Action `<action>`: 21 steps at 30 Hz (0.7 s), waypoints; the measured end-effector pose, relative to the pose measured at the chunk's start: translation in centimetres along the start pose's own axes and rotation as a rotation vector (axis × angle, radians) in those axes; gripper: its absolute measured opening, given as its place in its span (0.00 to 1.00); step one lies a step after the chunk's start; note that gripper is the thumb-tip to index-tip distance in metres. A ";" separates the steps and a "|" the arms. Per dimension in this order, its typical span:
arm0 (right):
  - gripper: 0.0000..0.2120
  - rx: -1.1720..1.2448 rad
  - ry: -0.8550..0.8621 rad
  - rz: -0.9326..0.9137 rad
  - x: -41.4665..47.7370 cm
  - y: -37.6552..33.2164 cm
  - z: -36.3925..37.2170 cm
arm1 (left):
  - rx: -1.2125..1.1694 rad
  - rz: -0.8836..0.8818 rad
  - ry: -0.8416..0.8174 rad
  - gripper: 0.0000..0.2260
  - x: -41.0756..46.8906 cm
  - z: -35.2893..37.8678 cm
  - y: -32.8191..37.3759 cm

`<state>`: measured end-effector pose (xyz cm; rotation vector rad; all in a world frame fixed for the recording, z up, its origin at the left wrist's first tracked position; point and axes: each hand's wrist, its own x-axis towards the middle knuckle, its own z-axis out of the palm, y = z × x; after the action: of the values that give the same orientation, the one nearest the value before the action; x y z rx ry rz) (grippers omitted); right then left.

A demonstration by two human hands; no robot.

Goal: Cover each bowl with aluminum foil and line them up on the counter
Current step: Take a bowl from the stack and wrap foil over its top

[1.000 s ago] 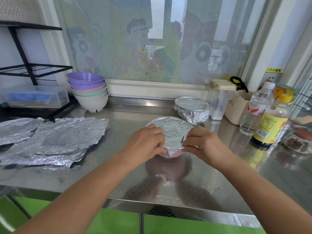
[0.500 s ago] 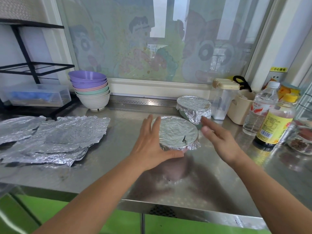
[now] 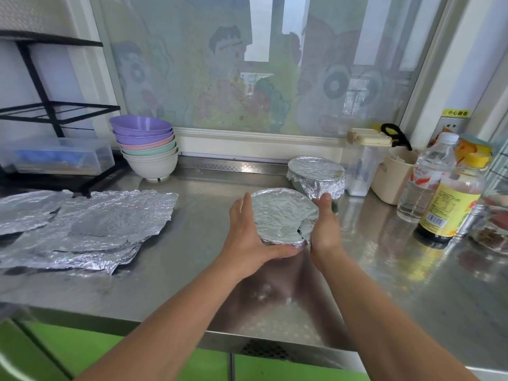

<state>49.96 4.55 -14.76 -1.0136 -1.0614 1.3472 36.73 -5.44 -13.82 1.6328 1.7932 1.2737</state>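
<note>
So left hand point(image 3: 247, 232) & right hand point(image 3: 324, 226) are pressing straight fingers against foil-covered bowl point(image 3: 280, 213), 2nd wrapped bowl point(image 3: 316, 171) sitting just behind.

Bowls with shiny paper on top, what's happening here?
A person is wrapping bowls in foil. The left hand and right hand press flat against the sides of one foil-covered bowl at the steel counter. A second wrapped bowl sits just behind it. Bare stacked bowls and loose foil sheets wait at the left.

Daylit cartoon-film window point(image 3: 247, 78) w/ black rack point(image 3: 49, 110) at left.
</note>
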 end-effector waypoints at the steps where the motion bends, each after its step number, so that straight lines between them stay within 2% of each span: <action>1: 0.35 0.016 0.014 0.013 0.0 -0.1 0.0 | -0.009 0.003 0.003 0.67 0.0 0.0 0.0; 4: 0.31 0.002 -0.042 0.021 -0.6 -0.8 -0.2 | -0.023 0.008 0.004 0.68 0.1 -0.1 0.0; 9: 0.26 -0.120 -0.287 -0.049 -2.1 -2.2 -2.9 | -0.102 -0.029 -0.039 0.70 0.3 -1.6 -1.0; 12: 0.37 -0.345 -0.375 -0.212 -2.8 -1.9 -5.6 | -0.097 -0.025 -0.049 0.70 0.9 -2.9 -1.9; 14: 0.37 -0.392 -0.501 -0.282 -2.7 -1.3 -6.0 | -0.090 -0.015 -0.065 0.68 1.5 -3.1 -2.4; 18: 0.40 -0.378 -0.533 -0.315 -1.0 -0.7 -4.2 | -0.111 -0.029 -0.032 0.68 3.3 -3.8 -3.6; 21: 0.34 -0.326 -0.537 -0.295 1.5 -0.1 -2.0 | -0.134 -0.057 -0.008 0.69 5.8 -4.4 -4.8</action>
<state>51.88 6.16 -15.09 -0.6916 -1.8049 1.2509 29.14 -1.12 -13.89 1.5020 1.6986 1.3290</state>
